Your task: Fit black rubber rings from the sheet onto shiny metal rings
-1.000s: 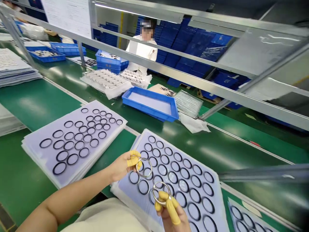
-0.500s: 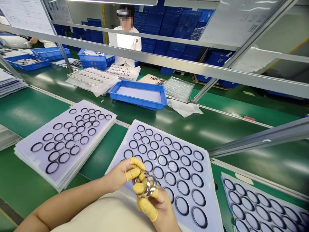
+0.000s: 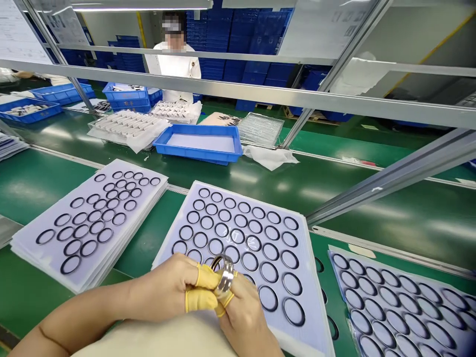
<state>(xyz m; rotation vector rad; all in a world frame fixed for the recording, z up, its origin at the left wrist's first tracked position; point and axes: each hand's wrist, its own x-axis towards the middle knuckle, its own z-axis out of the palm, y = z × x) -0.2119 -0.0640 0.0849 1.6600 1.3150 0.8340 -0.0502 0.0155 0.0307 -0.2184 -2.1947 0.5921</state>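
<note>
Near my body, both hands meet over a few shiny metal rings [image 3: 226, 278] bunched together. My right hand [image 3: 247, 310] is closed around them from below, and part of its fingers is hidden. With yellow finger cots on its fingertips, my left hand [image 3: 167, 287] pinches at the rings' left side. Just beyond lies a stack of white sheets [image 3: 232, 225], its top covered with dark-edged rings [image 3: 269, 271] in rows. To the left, another sheet stack [image 3: 48, 210] bears rings too, more loosely spread.
A third sheet with rings [image 3: 401, 302] lies at the right. A blue tray [image 3: 199, 156] stands across the green bench [image 3: 267, 183], near white trays of small parts [image 3: 128, 124]. A metal frame bar [image 3: 223, 89] crosses in front; a person [image 3: 176, 64] stands behind it.
The view has turned slightly right, so the surroundings sit further left. My hands have drawn closer together, and the rings are now tilted more upright, with the right hand's fingers turned under.
</note>
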